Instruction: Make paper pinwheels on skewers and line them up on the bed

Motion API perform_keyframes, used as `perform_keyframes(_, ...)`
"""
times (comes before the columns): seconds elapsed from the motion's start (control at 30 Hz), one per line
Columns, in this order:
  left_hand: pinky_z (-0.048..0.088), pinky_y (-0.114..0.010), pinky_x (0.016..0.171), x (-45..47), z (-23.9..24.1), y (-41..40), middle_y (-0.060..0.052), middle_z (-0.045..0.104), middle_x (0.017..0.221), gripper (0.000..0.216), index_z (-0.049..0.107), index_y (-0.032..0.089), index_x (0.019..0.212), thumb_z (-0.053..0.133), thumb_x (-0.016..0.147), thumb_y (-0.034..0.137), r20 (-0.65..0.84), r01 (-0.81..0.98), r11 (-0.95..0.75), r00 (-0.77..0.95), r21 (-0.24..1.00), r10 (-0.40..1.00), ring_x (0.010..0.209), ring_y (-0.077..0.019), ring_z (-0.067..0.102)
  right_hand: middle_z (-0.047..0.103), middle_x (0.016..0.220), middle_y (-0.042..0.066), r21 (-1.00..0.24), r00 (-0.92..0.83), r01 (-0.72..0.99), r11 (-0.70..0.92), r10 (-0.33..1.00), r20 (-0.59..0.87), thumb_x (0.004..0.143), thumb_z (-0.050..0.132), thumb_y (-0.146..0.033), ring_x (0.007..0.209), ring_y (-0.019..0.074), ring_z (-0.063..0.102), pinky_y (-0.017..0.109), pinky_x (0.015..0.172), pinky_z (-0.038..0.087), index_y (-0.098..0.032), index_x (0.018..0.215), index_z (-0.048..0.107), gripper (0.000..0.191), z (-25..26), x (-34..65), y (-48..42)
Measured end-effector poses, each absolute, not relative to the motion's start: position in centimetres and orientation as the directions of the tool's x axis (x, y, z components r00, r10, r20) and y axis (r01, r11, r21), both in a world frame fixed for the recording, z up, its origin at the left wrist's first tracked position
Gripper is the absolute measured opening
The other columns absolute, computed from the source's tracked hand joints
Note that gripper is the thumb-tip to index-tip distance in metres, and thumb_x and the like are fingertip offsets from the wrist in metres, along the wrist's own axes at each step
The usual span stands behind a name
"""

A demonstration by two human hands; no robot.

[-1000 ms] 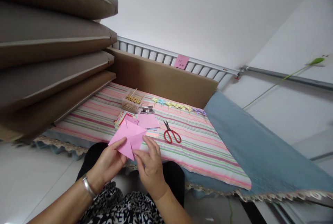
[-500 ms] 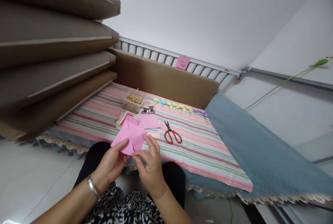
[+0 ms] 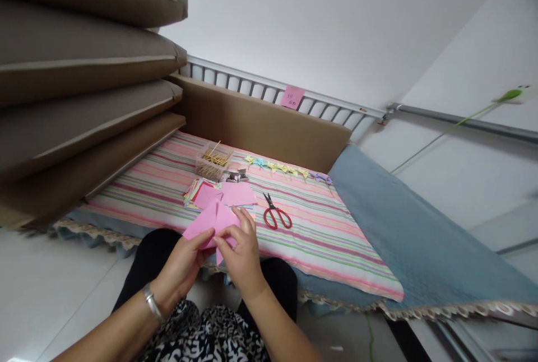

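Note:
Between my two hands is a pink paper square (image 3: pixel 205 221) with slits cut in from its corners. My left hand (image 3: pixel 187 258) grips its left side, thumb on top and fingers beneath. With thumb and forefinger, my right hand (image 3: pixel 239 250) pinches a corner flap folded in toward the centre, and one pointed flap hangs below. Just beyond lie a stack of coloured paper (image 3: pixel 191 194) and more pink sheets (image 3: pixel 237 194). Red-handled scissors (image 3: pixel 275 215) rest to the right, blades slightly apart.
A clear plastic box (image 3: pixel 210 168) holds many thin wooden sticks. Beside it are small metallic pieces (image 3: pixel 235 175). Farther back, several small paper pinwheels (image 3: pixel 288 169) stand in a row on the striped cloth (image 3: pixel 328 238). Stacked brown cushions (image 3: pixel 92 82) rise at left.
My right hand has brought a corner of the pink paper in to the middle, where my left thumb now lies close by. The view has shifted slightly.

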State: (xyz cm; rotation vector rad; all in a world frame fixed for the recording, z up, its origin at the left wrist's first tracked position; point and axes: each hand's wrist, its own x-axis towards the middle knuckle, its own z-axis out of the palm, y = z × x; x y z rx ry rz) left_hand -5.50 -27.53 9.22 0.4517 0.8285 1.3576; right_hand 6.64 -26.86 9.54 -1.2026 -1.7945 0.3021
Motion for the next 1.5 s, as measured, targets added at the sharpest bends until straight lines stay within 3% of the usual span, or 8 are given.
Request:
perform_keyframes(0.47,0.051,-0.027,0.064,-5.6,9.2,-27.9,-0.009,0.074,0.078,0.022,0.071,0.011,0.086,0.075,0.066,0.020,-0.246,-0.640,0.244,0.087,0.729,0.965,0.065,-0.0175,0.065,0.052,0.130,0.013,-0.664,-0.039,0.591,0.459,0.838,0.545,0.075,0.066,-0.015,0.129,0.0286,0.037,0.053,0.104,0.031,-0.020,0.071,0.062,0.008,9.1,7.1,-26.6)
perform_keyframes(0.6,0.051,-0.029,0.070,-5.6,9.6,-28.2,-0.010,0.073,0.085,0.021,0.071,0.011,0.089,0.072,0.070,0.021,-0.171,-0.633,0.206,0.116,0.746,0.978,0.071,-0.0183,0.065,0.050,0.131,0.015,-0.679,-0.013,0.590,0.437,0.846,0.533,0.074,0.066,-0.015,0.129,0.0285,0.037,0.051,0.105,0.030,-0.020,0.071,0.060,0.008,8.8,7.0,-26.5)
perform_keyframes(0.67,0.050,-0.029,0.071,-5.6,9.8,-28.3,-0.009,0.073,0.089,0.022,0.071,0.012,0.092,0.071,0.071,0.019,-0.143,-0.616,0.183,0.113,0.767,0.983,0.073,-0.0182,0.064,0.050,0.131,0.015,-0.690,0.012,0.577,0.436,0.841,0.541,0.073,0.066,-0.013,0.128,0.0280,0.039,0.050,0.105,0.031,-0.020,0.081,0.061,0.012,8.6,7.0,-26.5)
perform_keyframes(0.8,0.049,-0.028,0.071,-5.5,10.1,-28.3,-0.009,0.073,0.089,0.020,0.071,0.012,0.090,0.070,0.070,0.016,-0.166,-0.566,0.194,0.101,0.801,0.981,0.075,-0.0183,0.064,0.050,0.131,0.014,-0.719,0.044,0.548,0.427,0.844,0.534,0.070,0.067,-0.014,0.124,0.0270,0.044,0.045,0.104,0.035,-0.020,0.113,0.057,0.045,8.1,7.2,-26.1)
perform_keyframes(1.07,0.050,-0.031,0.069,-5.9,9.6,-28.2,-0.010,0.073,0.082,0.029,0.071,0.010,0.091,0.073,0.063,0.020,-0.207,-0.494,0.220,0.083,0.841,0.975,0.071,-0.0209,0.066,0.060,0.121,0.011,-0.893,0.052,0.387,0.230,0.961,0.270,0.061,0.073,-0.020,0.115,0.0278,0.054,0.039,0.098,0.042,-0.018,0.119,0.056,0.060,8.2,7.7,-25.6)
perform_keyframes(1.23,0.049,-0.029,0.064,-6.4,9.2,-27.6,-0.009,0.073,0.074,0.030,0.070,0.009,0.091,0.070,0.061,0.016,-0.284,-0.382,0.315,0.137,0.869,0.949,0.063,-0.0188,0.064,0.068,0.098,0.004,-0.971,-0.100,0.237,0.032,0.995,0.008,0.059,0.071,-0.017,0.081,0.0212,0.065,0.032,0.073,0.051,-0.022,0.122,0.053,0.066,9.2,8.4,-25.6)
perform_keyframes(1.3,0.049,-0.030,0.064,-6.6,9.1,-27.3,-0.009,0.072,0.074,0.031,0.069,0.009,0.092,0.068,0.061,0.015,-0.305,-0.344,0.351,0.183,0.871,0.935,0.062,-0.0189,0.064,0.068,0.091,0.002,-0.982,-0.141,0.188,0.003,0.990,-0.024,0.059,0.069,-0.015,0.074,0.0198,0.064,0.030,0.066,0.050,-0.022,0.123,0.052,0.066,9.3,8.7,-25.5)
perform_keyframes(1.5,0.048,-0.027,0.063,-6.8,8.7,-27.0,-0.009,0.072,0.074,0.025,0.070,0.011,0.088,0.071,0.064,0.019,-0.307,-0.348,0.378,0.242,0.858,0.920,0.062,-0.0166,0.063,0.069,0.093,0.002,-0.997,-0.176,-0.042,-0.061,0.983,-0.052,0.056,0.071,-0.015,0.079,0.0208,0.063,0.028,0.064,0.050,-0.021,0.108,0.059,0.054,8.5,8.6,-25.3)
